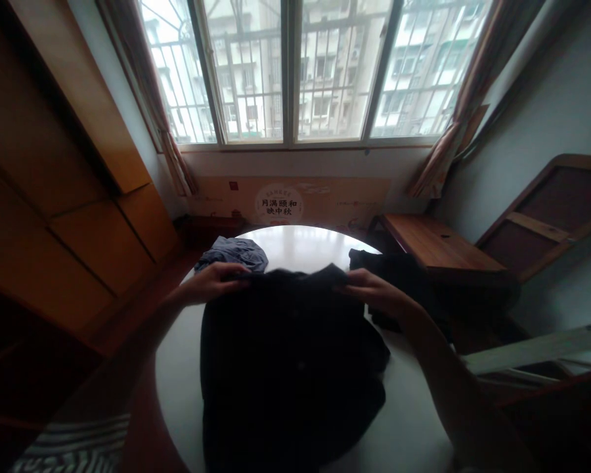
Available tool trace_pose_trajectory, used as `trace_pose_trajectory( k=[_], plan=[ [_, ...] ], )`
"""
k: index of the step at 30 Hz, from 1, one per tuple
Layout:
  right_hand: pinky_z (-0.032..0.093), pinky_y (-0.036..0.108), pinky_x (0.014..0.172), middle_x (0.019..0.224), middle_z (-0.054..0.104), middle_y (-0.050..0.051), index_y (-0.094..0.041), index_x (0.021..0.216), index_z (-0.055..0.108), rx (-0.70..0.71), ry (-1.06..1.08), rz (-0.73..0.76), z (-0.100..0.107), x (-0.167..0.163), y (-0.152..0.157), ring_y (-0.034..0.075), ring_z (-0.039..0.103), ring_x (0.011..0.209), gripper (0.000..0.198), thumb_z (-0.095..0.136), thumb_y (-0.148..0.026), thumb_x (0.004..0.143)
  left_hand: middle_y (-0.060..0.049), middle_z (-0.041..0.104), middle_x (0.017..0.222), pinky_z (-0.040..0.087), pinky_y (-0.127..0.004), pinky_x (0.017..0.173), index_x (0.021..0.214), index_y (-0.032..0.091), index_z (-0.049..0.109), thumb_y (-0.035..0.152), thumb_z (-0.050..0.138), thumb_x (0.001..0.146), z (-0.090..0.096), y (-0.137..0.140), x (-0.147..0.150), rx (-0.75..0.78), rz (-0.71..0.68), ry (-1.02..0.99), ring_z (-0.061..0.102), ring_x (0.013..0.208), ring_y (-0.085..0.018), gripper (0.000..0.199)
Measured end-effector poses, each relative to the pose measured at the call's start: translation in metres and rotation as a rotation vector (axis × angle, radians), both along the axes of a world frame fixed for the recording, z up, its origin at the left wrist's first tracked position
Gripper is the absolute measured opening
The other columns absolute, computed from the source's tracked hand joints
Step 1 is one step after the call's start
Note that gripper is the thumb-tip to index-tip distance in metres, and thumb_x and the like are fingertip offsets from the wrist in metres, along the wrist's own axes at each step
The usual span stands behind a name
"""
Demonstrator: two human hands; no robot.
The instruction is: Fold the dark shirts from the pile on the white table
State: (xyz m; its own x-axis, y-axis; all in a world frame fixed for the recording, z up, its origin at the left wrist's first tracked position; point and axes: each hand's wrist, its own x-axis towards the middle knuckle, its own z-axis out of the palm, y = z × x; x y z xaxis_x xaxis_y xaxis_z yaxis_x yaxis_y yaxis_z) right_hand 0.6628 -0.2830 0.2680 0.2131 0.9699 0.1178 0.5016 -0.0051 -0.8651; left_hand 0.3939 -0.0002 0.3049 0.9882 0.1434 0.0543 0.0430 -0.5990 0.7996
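Observation:
A black garment (290, 368) hangs and spreads over the round white table in front of me. Its top edge is held up by both hands, and a small pale dot shows near its middle; whether it is a shirt or another kind of clothing is too dark to tell. My left hand (226, 279) is closed on the upper left corner. At the upper right, my right hand (367, 287) pinches the same edge. Beyond my left hand lies a crumpled grey-blue cloth (234, 251). More dark clothing (398, 272) rests behind my right hand.
The round white table (305, 238) stands before a wide barred window (290, 79). A wooden desk (438, 243) and a wooden folding chair (546, 217) are on the right. Yellow-brown cabinets (98, 243) line the left wall.

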Motion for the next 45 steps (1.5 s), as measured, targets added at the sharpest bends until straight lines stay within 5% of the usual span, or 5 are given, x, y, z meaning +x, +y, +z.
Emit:
trace_pose_trajectory(
  k=[10,16,24,37,45],
  plan=[
    [0.047,0.037,0.089,0.11,0.066,0.016,-0.014,0.113,0.065,0.054,-0.811,-0.369,0.031,0.026,0.093,0.027,0.06,0.101,0.026,0.06,-0.026,0.09,-0.01,0.066,0.109,0.038,-0.029,0.1,0.107,0.009,0.064,0.017,0.049,0.097,-0.006,0.02,0.131,0.606,0.444,-0.435,0.057,0.104,-0.017,0.02],
    [0.05,0.032,0.081,0.098,0.064,0.009,-0.017,0.098,0.066,-0.011,-0.865,0.078,-0.043,-0.064,0.018,0.02,0.061,0.089,0.017,0.059,-0.032,0.094,-0.006,0.063,0.099,0.049,-0.026,0.082,0.102,0.016,0.066,0.024,0.054,0.096,-0.081,-0.052,0.044,0.575,0.082,-0.264,0.062,0.087,-0.016,0.015],
    [0.053,0.04,0.078,0.095,0.063,0.012,-0.017,0.094,0.064,-0.07,-0.805,-0.01,-0.081,-0.127,-0.075,0.025,0.059,0.087,0.01,0.056,-0.024,0.093,-0.01,0.063,0.109,0.052,-0.038,0.084,0.119,0.024,0.061,0.05,0.076,0.076,-0.11,-0.099,-0.078,0.518,-0.422,-0.154,0.059,0.097,-0.026,0.053],
    [0.037,0.059,0.105,0.134,0.049,0.022,-0.013,0.155,0.017,-0.022,-0.575,-0.164,-0.097,-0.139,-0.013,0.037,0.046,0.123,0.092,0.067,-0.045,0.085,-0.002,0.069,0.08,0.05,-0.021,0.058,0.11,0.02,0.056,0.025,0.038,0.1,-0.124,-0.089,-0.094,0.154,0.332,-0.285,0.063,0.061,-0.014,0.021],
    [0.033,0.052,0.103,0.123,0.049,0.015,-0.015,0.135,0.051,-0.006,-0.601,-0.118,-0.081,-0.146,0.035,0.032,0.044,0.114,0.072,0.074,-0.024,0.067,0.003,0.061,0.068,0.038,-0.019,0.051,0.094,0.02,0.059,0.019,0.06,0.082,-0.1,-0.095,-0.093,0.183,0.103,-0.225,0.052,0.052,-0.01,0.013]
  ],
)
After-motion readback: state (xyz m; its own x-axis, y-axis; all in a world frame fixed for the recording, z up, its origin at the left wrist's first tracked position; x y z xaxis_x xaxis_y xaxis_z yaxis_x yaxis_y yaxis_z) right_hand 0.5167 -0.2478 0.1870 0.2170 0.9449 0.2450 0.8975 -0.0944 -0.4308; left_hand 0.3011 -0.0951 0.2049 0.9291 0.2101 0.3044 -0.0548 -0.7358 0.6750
